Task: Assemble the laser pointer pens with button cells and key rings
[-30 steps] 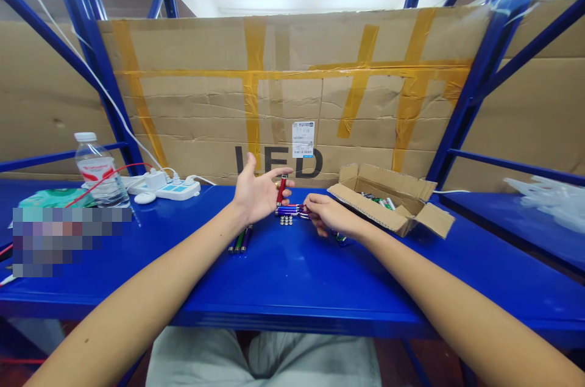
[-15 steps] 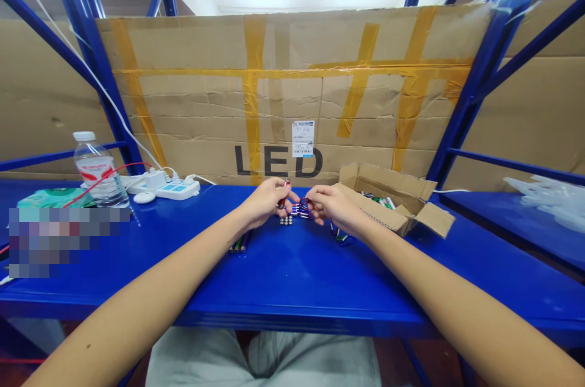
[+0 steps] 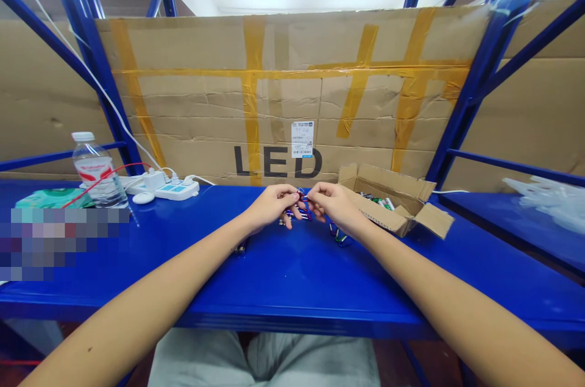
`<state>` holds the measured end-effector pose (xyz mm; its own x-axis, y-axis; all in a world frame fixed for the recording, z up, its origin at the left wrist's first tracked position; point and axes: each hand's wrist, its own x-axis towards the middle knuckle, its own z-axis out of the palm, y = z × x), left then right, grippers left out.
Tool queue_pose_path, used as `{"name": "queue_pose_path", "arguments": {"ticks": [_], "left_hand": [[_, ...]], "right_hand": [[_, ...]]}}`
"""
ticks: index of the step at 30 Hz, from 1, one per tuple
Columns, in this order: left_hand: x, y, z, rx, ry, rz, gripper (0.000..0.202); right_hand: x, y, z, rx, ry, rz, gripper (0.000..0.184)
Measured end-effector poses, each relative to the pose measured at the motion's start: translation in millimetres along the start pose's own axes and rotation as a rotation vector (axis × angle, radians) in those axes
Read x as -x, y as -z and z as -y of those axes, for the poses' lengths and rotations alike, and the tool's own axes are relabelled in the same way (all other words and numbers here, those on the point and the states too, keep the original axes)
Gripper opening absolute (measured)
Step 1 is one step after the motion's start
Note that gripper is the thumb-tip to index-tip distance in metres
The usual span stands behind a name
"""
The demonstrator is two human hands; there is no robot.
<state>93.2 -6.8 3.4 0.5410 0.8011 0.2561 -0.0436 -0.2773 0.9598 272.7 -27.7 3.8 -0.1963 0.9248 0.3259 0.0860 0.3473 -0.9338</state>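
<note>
My left hand (image 3: 276, 204) pinches a small shiny red metal tube (image 3: 300, 192) between thumb and finger, its other fingers loosely spread. My right hand (image 3: 331, 201) meets it from the other side, thumb and forefinger closed on a small carabiner, mostly hidden by the fingers. Behind and below the fingertips lie several blue and purple metal pieces (image 3: 301, 215). Small silver round pieces (image 3: 282, 222) show partly under my left hand. Slim dark tubes (image 3: 241, 248) lie by my left wrist, mostly covered. Green and blue carabiners (image 3: 340, 237) rest beside my right wrist.
An open cardboard box (image 3: 393, 198) with small metal parts stands behind my right forearm. At the left are a water bottle (image 3: 98, 173), a white power strip (image 3: 176, 188) and a green packet (image 3: 50, 198). A large cardboard sheet (image 3: 205, 100) backs the blue table (image 3: 292, 289).
My left hand has moved right and turned, bringing the red tube up to my right fingertips. My right hand stays nearly in place. The left hand now covers more of the silver pieces.
</note>
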Motion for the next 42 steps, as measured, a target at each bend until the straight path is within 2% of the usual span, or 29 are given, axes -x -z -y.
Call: {"name": "queue_pose_path", "arguments": {"ticks": [7, 12, 16, 22, 28, 30, 33, 36, 39, 42], "left_hand": [[4, -8.1, -5, -0.033, 0.011, 0.005, 0.025], [5, -11.7, -6, -0.148, -0.034, -0.063, 0.021], [9, -13.3, -4, -0.305, -0.109, -0.116, 0.020], [13, -17.8, -3, -0.512, -0.185, -0.130, 0.034], [11, -18.5, 3, -0.626, -0.223, -0.175, 0.038], [11, -19.0, 5, -0.651, -0.218, -0.223, 0.036], [9, -17.5, 5, -0.663, -0.184, -0.304, 0.032], [6, -9.8, 4, -0.676, -0.178, -0.338, 0.021], [1, 3.1, 1, -0.615, -0.178, -0.349, 0.018], [-2, 14.1, -2, -0.497, -0.161, -0.335, 0.018]], "right_hand": [[-1, 4, -2, 0.286, 0.101, -0.063, 0.007], [0, 6, -2, 0.288, 0.093, -0.021, 0.006], [1, 6, -4, 0.247, 0.132, -0.087, 0.007], [1, 2, -6, 0.346, 0.272, -0.223, 0.011], [2, -4, -9, 0.469, 0.393, -0.233, 0.012], [2, -6, -10, 0.476, 0.407, -0.234, 0.012], [1, -6, -11, 0.448, 0.379, -0.226, 0.012], [-2, -4, -11, 0.346, 0.296, -0.224, 0.011], [-7, 5, -9, 0.227, 0.167, -0.228, 0.008], [-9, 17, -6, 0.175, 0.011, -0.128, 0.007]]}}
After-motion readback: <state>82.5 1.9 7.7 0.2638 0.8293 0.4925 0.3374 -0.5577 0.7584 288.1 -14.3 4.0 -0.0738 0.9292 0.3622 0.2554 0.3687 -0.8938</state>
